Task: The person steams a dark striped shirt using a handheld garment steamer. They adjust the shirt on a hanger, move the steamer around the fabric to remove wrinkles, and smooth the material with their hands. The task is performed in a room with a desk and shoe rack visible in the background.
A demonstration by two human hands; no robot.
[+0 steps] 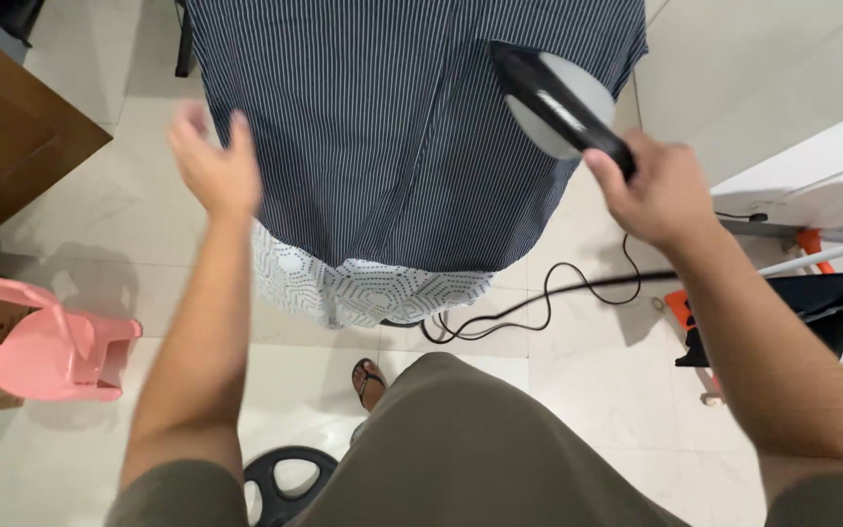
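A dark blue shirt with thin white stripes [392, 127] lies spread over an ironing board whose white dotted cover [363, 288] shows below the shirt's hem. My right hand [661, 190] grips the black handle of a black and white iron [553, 93], which is held above the shirt's right side. My left hand [212, 161] is open, fingers apart, hovering at the shirt's left edge and holding nothing.
A black cord [539, 298] trails on the pale tiled floor under the board. A pink plastic child's chair [41, 346] stands at the left, a brown wooden cabinet [12, 146] behind it. A folding rack with orange joints [812, 283] stands at the right. Black weight plates [285, 478] lie near my feet.
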